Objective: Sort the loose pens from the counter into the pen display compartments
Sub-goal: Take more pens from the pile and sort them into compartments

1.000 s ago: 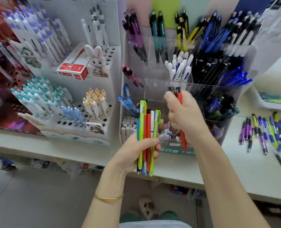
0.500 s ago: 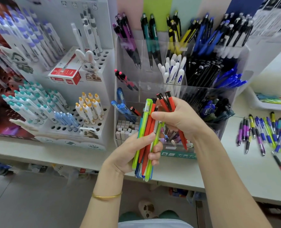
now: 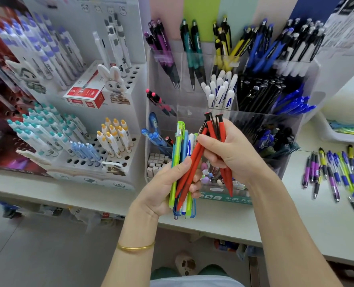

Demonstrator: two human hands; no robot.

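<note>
The left hand [image 3: 163, 191] grips a mixed bundle of pens [image 3: 179, 154] above the tabletop [image 3: 223, 220] while the right hand [image 3: 234, 156], clutching red pens [image 3: 220, 129], pinches another red pen [image 3: 194, 162] from it; tugging could spill the loosely fanned bundle.

**Plastic nearly everywhere, one band of metal**

The red pens [image 3: 221, 129] are opaque matt plastic with black clips. In the bundle of pens [image 3: 185, 148], the lime-green pen [image 3: 178, 141] is translucent, glossy plastic. The pen display [image 3: 192, 112] is clear, smooth acrylic that catches faint reflections. The white stand [image 3: 134, 104] at the counter's back left looks like smooth matt plastic, and the red-and-white box [image 3: 83, 95] on it like printed card with a slight sheen. The counter [image 3: 286, 224] is smooth, pale and matt. The loose pens [image 3: 333, 177] near its right edge are shiny plastic with bright metal tips. A bangle [image 3: 135, 248] is polished, gold-coloured metal.
</note>
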